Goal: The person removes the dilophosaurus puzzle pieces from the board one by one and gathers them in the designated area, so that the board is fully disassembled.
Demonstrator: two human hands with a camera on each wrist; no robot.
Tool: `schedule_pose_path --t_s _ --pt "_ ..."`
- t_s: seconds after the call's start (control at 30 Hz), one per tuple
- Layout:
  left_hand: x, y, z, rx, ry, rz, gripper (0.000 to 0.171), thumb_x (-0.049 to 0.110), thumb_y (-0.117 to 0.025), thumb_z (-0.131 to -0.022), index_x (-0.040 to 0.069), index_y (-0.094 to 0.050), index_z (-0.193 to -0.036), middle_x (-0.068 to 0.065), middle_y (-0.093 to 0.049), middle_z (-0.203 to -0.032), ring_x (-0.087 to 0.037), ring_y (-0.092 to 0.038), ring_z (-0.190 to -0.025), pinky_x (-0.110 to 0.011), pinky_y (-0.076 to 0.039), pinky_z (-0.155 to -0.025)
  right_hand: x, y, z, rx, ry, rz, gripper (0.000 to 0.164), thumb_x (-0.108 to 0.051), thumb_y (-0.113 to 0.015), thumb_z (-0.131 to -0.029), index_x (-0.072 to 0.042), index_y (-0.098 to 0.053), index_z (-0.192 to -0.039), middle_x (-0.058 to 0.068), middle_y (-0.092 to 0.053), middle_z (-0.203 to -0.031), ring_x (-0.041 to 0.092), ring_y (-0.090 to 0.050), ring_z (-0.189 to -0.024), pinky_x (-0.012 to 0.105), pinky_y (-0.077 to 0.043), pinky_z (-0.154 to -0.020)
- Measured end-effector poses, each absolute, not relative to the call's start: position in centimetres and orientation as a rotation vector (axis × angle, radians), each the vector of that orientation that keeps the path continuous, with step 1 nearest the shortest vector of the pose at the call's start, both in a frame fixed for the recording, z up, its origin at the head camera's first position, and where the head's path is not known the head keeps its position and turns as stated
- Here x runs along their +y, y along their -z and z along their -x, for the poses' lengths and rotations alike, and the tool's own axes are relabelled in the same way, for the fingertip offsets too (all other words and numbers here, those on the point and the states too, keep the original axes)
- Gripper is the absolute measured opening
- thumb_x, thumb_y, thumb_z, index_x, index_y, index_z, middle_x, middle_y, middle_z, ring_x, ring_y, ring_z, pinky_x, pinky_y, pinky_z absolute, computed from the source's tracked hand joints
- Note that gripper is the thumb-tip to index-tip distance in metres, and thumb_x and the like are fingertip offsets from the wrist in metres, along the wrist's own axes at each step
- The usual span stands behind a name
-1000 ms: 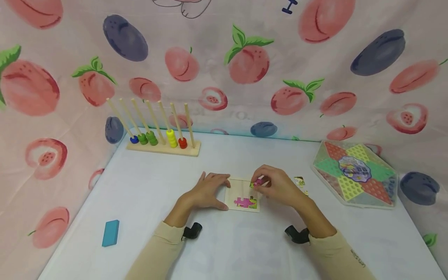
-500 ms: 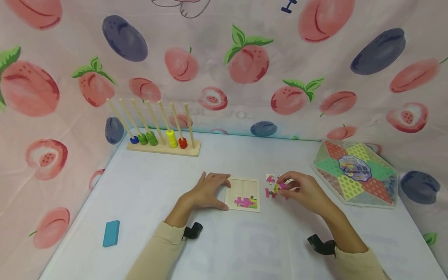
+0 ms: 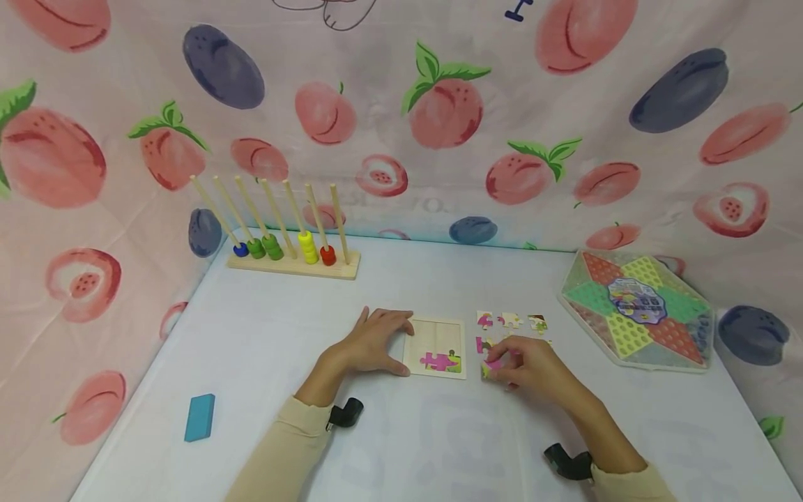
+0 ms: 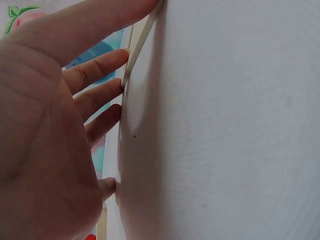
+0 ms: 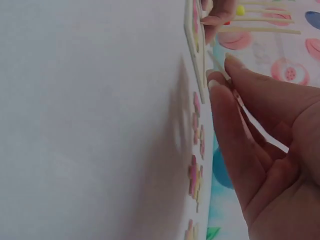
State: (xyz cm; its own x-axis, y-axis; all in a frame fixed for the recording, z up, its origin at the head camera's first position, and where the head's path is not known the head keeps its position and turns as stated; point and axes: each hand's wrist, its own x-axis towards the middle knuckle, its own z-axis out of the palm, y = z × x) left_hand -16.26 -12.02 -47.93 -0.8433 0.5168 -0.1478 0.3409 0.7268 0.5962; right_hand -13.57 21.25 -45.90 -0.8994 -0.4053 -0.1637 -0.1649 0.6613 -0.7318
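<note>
My left hand [image 3: 374, 342] rests at the left edge of a small square wooden puzzle tray [image 3: 433, 328], its thumb at the near corner and fingertips at the far one. Inside the tray's near right part lie joined pink and green puzzle pieces [image 3: 441, 362]. Right of the tray, my right hand [image 3: 533, 367] pinches a pink and green puzzle piece [image 3: 491, 369] between thumb and fingers. The right wrist view shows that held piece edge-on, tilted above the table. Several loose puzzle pieces [image 3: 511, 320] lie just beyond my right hand, which partly covers them.
A wooden bead counter [image 3: 293, 265] with coloured beads on upright pegs stands at the back left. At the right lies a hexagonal board game box [image 3: 635, 307]. A blue block [image 3: 199, 417] is at the left. Printed cloth hangs behind the table.
My right hand has moved from over the tray rightward to the loose pieces, then nearer me, still pinching a piece. My left hand has stayed at the tray's edge.
</note>
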Motion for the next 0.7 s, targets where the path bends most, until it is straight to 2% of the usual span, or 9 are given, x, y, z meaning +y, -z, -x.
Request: schedule_pose_path --t_s 0.07,0.2,0.27,0.5,0.7 --pt "-12.0 47.9 16.3 2.625 -0.82 -0.67 0.061 0.038 -0.091 -0.075 0.021 -0.061 -0.126 -0.001 -0.042 -0.163 -0.029 -0.035 -0.15 -0.069 -0.002 -0.126 21.0 46.2 13.5 2.605 1.031 0.44 0.019 -0.018 -0.085 -0.082 -0.014 -0.073 -0.097 0.001 -0.067 -0.08 0.009 -0.056 -0.058 0.02 -0.051 -0.054" --pt "-12.0 47.8 16.4 2.617 -0.83 -0.675 0.062 0.038 -0.091 -0.074 0.021 -0.061 -0.126 -0.002 -0.042 -0.163 -0.03 -0.035 -0.15 -0.069 -0.001 -0.126 20.7 46.9 13.5 2.671 0.935 0.425 0.017 -0.021 -0.086 -0.082 -0.02 -0.074 -0.094 -0.002 -0.069 -0.091 0.009 -0.049 -0.063 0.019 -0.043 -0.054" --pt "-12.0 47.8 16.3 2.615 -0.832 -0.678 0.062 0.038 -0.091 -0.074 0.021 -0.061 -0.125 -0.001 -0.042 -0.163 -0.03 -0.035 -0.15 -0.07 -0.001 -0.126 20.7 47.1 13.4 2.679 0.928 0.426 0.017 -0.021 -0.086 -0.082 -0.02 -0.074 -0.094 -0.001 -0.07 -0.095 0.009 -0.049 -0.063 0.02 -0.044 -0.053" --pt "-12.0 47.8 16.2 2.62 -0.82 -0.674 0.06 0.038 -0.09 -0.075 0.022 -0.061 -0.125 -0.001 -0.042 -0.163 -0.029 -0.036 -0.149 -0.069 -0.002 -0.126 20.3 47.0 13.2 2.646 0.947 0.389 0.017 -0.018 -0.085 -0.082 -0.016 -0.073 -0.095 0.001 -0.067 -0.094 0.011 -0.054 -0.051 0.023 -0.048 -0.048" --pt "-12.0 47.9 16.2 2.626 -0.816 -0.657 0.061 0.038 -0.091 -0.074 0.023 -0.061 -0.125 0.001 -0.042 -0.164 -0.028 -0.035 -0.151 -0.068 -0.002 -0.127 19.8 46.7 13.4 2.676 0.882 0.355 0.017 -0.018 -0.086 -0.08 -0.016 -0.075 -0.093 0.001 -0.065 -0.093 0.012 -0.053 -0.048 0.023 -0.045 -0.05"
